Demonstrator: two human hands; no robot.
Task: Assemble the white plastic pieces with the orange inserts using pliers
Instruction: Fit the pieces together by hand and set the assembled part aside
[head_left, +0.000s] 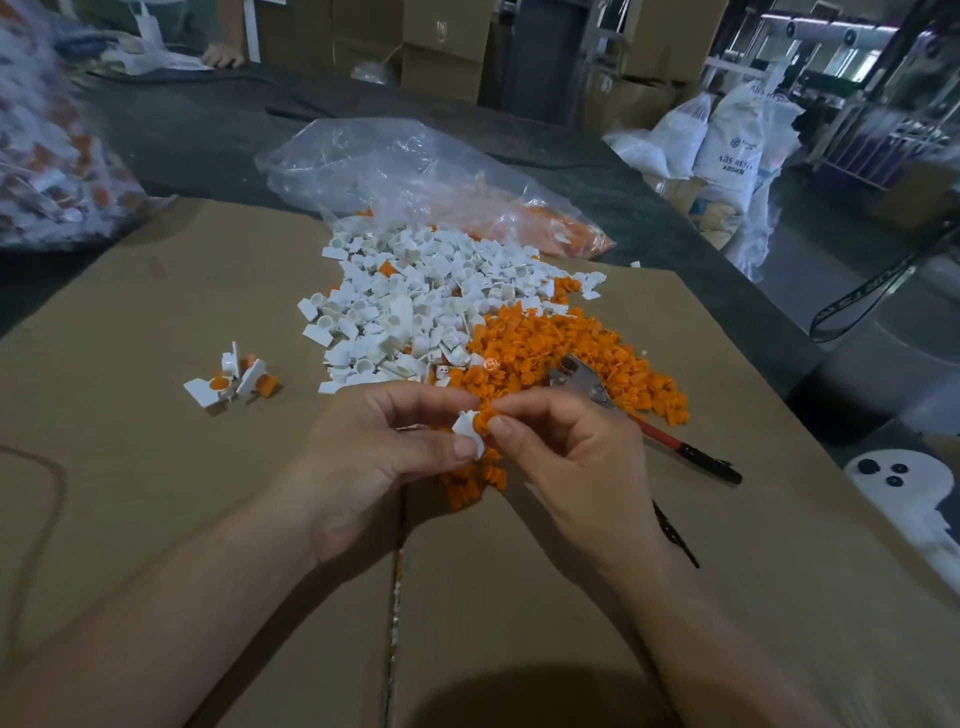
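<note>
Head view — white piece (466, 429) and orange insert (487, 419) pinched between fingertips

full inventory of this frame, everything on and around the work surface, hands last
white plastic pieces: large pile, white, centre of cardboard
orange inserts: large pile, orange, right of the white pile
assembled pieces: a few, white with orange, apart at left
pliers: one, metal head, red and black handles, lying on the orange pile's right edge
clear bag: one, transparent, behind the piles, orange parts inside
cardboard: one sheet, brown, work surface
bag of parts: one, clear, far left
sacks: several, white, right background
boxes: several, brown, back
held white piece: one, pinched by left hand
held orange insert: one, pinched by right hand, against the white piece
</note>
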